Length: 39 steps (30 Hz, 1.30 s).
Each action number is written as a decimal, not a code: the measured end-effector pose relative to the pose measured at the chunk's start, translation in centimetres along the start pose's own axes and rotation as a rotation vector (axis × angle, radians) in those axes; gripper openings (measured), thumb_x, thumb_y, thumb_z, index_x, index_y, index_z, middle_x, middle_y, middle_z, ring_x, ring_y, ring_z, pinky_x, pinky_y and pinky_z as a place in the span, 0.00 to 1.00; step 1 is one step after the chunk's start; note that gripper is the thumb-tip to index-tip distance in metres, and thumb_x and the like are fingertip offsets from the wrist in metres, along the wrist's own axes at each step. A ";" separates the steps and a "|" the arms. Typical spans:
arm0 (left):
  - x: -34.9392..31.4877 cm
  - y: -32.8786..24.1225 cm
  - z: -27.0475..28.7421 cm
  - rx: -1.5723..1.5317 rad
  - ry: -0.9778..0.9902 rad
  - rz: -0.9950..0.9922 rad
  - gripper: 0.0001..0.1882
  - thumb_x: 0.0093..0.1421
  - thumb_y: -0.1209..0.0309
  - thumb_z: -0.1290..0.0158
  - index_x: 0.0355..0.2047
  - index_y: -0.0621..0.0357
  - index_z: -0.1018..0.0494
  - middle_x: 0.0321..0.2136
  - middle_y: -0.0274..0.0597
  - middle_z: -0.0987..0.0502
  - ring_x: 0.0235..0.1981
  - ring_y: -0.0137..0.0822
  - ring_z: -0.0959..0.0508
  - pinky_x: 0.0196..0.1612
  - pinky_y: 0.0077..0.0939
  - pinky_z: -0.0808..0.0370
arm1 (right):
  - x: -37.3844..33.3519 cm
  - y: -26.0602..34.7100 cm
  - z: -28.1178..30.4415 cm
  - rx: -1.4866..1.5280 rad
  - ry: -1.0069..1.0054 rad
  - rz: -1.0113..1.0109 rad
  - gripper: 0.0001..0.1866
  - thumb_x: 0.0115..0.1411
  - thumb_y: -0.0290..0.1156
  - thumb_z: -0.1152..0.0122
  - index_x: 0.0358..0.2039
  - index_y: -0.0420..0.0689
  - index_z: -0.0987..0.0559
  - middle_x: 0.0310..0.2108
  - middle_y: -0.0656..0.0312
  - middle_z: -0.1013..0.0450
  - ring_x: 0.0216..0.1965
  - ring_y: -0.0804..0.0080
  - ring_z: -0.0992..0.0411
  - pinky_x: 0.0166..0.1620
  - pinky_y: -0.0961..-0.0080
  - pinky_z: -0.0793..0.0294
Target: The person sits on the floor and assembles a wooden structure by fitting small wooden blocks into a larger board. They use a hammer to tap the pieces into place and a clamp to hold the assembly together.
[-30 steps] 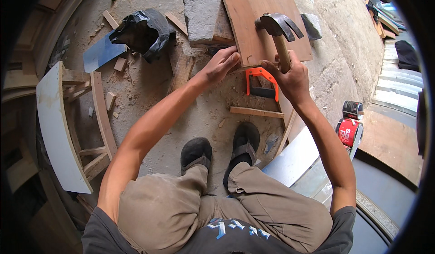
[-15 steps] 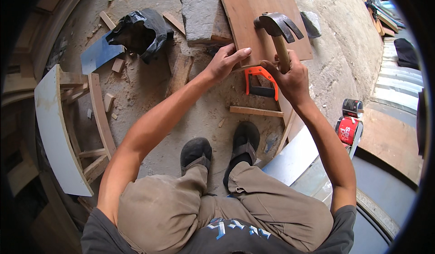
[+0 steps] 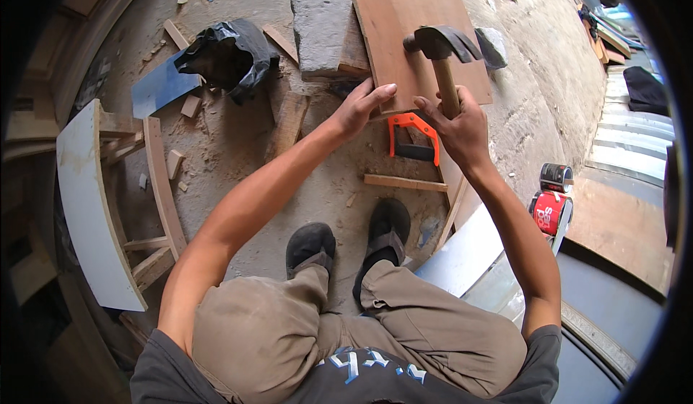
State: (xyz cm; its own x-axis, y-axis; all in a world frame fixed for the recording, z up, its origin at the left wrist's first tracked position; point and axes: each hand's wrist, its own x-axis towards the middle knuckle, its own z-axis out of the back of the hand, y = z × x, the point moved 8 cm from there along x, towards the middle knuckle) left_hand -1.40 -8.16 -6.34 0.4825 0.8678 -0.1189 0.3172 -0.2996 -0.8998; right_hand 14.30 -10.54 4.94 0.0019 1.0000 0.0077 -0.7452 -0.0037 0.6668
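A flat brown wooden board (image 3: 415,11) stretches away from me, its near end between my hands. My left hand (image 3: 359,110) grips the near left corner, thumb on top and the other fingers hidden underneath. In my right hand (image 3: 462,126) is a claw hammer (image 3: 447,83), held upright by its wooden handle over the board's near edge. Its metal head is raised above the board, claws pointing right. The right thumb reaches toward the board's near edge; whether it touches cannot be made out. Below that edge sits an orange saw handle (image 3: 413,123) with a dark grip.
A grey stone block (image 3: 323,32) stands left of the board, another stone (image 3: 492,47) right of it. A black plastic bag (image 3: 242,50), wood offcuts (image 3: 289,123) and a white-panelled wooden frame (image 3: 79,209) lie to the left. Paint cans (image 3: 550,213) stand at right.
The hammer head has tilted slightly, its claws now seen more from the side. Both hands keep their holds, and the whole view has shifted a little.
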 end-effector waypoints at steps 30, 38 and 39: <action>-0.5 1.4 -0.7 0.100 0.087 -0.256 0.33 0.62 0.63 0.37 0.62 0.62 0.37 0.54 0.42 0.24 0.56 0.32 0.25 0.60 0.31 0.29 | 0.8 1.2 0.3 -0.135 0.020 0.138 0.30 0.54 0.53 0.27 0.34 0.36 0.26 0.22 0.51 0.24 0.24 0.60 0.21 0.28 0.65 0.23; -0.1 1.9 -0.1 0.160 0.040 -0.247 0.37 0.60 0.53 0.35 0.60 0.64 0.35 0.50 0.43 0.23 0.52 0.31 0.23 0.56 0.30 0.26 | 0.8 1.2 0.2 -0.132 0.042 0.101 0.30 0.53 0.54 0.26 0.31 0.37 0.27 0.21 0.52 0.24 0.24 0.61 0.21 0.28 0.66 0.24; -0.1 1.9 0.0 0.134 0.037 -0.252 0.36 0.60 0.53 0.35 0.59 0.64 0.34 0.50 0.43 0.22 0.51 0.30 0.23 0.55 0.29 0.25 | 0.8 1.1 0.1 -0.130 0.040 0.101 0.30 0.53 0.54 0.26 0.31 0.37 0.27 0.21 0.52 0.24 0.24 0.61 0.21 0.28 0.66 0.23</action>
State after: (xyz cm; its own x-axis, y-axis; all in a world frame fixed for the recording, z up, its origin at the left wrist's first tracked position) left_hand -0.82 -8.85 -8.06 0.4325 0.8925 0.1282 0.3211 -0.0196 -0.9468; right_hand 13.56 -9.78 5.81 -0.1024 0.9940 0.0383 -0.8200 -0.1061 0.5625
